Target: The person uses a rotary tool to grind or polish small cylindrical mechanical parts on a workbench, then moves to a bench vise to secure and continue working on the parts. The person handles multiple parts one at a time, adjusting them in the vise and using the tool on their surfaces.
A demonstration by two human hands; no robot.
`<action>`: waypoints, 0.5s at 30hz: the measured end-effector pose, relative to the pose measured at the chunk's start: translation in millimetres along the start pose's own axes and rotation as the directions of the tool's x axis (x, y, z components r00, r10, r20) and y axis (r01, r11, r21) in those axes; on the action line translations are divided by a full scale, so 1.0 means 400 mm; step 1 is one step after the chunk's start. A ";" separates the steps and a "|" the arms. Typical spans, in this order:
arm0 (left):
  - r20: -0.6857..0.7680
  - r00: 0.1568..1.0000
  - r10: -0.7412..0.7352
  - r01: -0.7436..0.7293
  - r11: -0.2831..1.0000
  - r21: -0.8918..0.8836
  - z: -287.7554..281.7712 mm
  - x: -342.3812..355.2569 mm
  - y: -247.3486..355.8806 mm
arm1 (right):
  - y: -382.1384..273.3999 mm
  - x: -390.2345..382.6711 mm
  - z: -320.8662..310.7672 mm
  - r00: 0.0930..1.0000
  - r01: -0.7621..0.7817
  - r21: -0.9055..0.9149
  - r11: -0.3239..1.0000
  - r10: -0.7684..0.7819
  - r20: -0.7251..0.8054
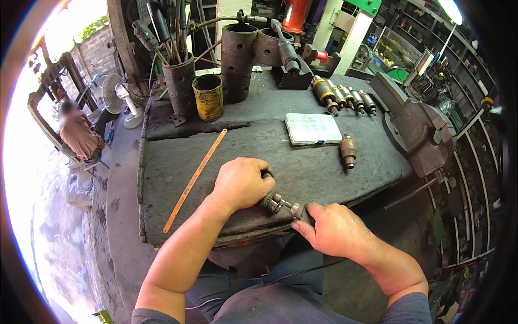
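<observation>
Near edge of the tabletop (302,178): left hand (241,182) wrapped over the body of an armature (272,203), fingers clamped on it, pinning it to the worn front lip. Right hand (334,229) just beside, fingers closed on the small end piece (296,209) of the shaft, thumb and forefinger pinching. By the look of it, a fitting or turning step at the shaft end, mid-way; next move likely calls for a steady left grip and a careful twist or pull from the right, kept in line with the shaft. Slip off the rounded lip a risk.

Further out, left: orange blade (195,179) lying diagonal. Right of centre: flat white box (313,128), a loose chuck (348,151) beside it. Beyond: row of armatures (345,97), vise (418,129) at the right edge, yellow can (208,97) and rusty tubes (237,54) with tools at the back. Far left, well apart: a seated person (78,135) by a fan (120,92).
</observation>
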State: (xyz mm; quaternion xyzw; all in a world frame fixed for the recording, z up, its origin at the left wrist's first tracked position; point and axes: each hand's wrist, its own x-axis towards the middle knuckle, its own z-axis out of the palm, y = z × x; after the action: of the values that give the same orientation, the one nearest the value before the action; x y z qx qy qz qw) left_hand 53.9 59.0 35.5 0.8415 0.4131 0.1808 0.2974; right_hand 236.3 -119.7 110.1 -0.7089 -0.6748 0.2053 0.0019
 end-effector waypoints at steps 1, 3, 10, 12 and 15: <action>0.009 1.000 -0.004 0.004 1.000 0.000 0.000 0.000 0.000 | 0.001 0.000 0.000 1.000 -0.010 -0.005 1.000 0.010 0.005; 0.011 1.000 -0.008 0.008 1.000 0.002 -0.001 0.000 0.000 | 0.004 0.002 0.000 1.000 0.000 0.001 1.000 0.000 0.006; 0.010 1.000 -0.020 0.020 1.000 -0.017 -0.001 -0.001 0.002 | 0.013 0.010 0.003 1.000 0.000 0.015 1.000 0.000 -0.004; 0.005 1.000 -0.021 0.022 1.000 -0.008 -0.003 -0.002 0.003 | 0.012 0.007 0.004 1.000 0.018 0.029 0.999 -0.018 0.004; 0.005 1.000 -0.017 0.017 1.000 -0.010 -0.004 -0.002 0.006 | 0.010 0.004 0.002 0.999 0.033 0.037 0.999 -0.033 0.005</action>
State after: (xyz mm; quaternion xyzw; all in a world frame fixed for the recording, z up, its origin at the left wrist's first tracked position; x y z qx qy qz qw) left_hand 54.0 57.9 38.0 0.8368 0.4187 0.1781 0.3045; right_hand 239.7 -118.7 107.7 -0.6968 -0.6827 0.2194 0.0165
